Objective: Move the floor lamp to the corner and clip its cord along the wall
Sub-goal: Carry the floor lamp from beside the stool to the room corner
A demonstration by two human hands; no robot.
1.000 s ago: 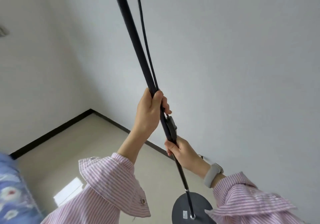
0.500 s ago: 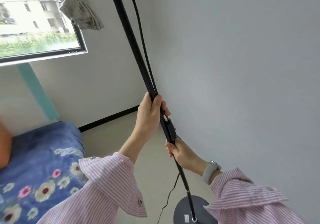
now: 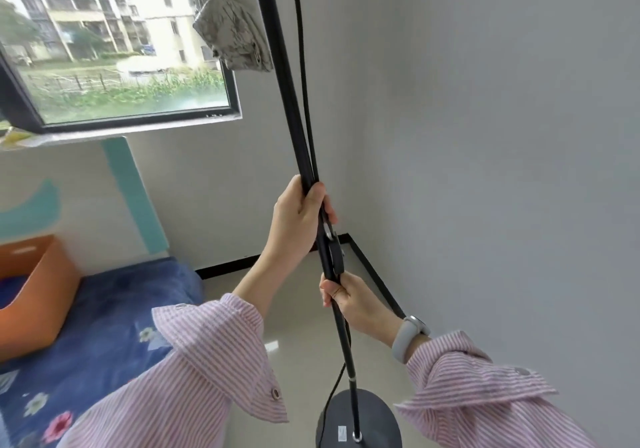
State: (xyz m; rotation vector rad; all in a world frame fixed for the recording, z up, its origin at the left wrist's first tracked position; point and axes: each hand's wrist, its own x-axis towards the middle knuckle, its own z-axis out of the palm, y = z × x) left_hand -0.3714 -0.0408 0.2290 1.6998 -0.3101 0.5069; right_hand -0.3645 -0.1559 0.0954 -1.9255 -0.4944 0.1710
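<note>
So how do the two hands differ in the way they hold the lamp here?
The left hand grips higher, above the inline switch; the right hand grips lower, just below it. The left hand wraps the pole and the cord together; whether the right hand also holds the cord cannot be told. Only the right wrist wears a grey band. Both are closed around the pole, both in striped sleeves.

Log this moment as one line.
left hand: gripping thin black metal lamp pole | right hand: gripping pole lower | round black base: near corner
</note>
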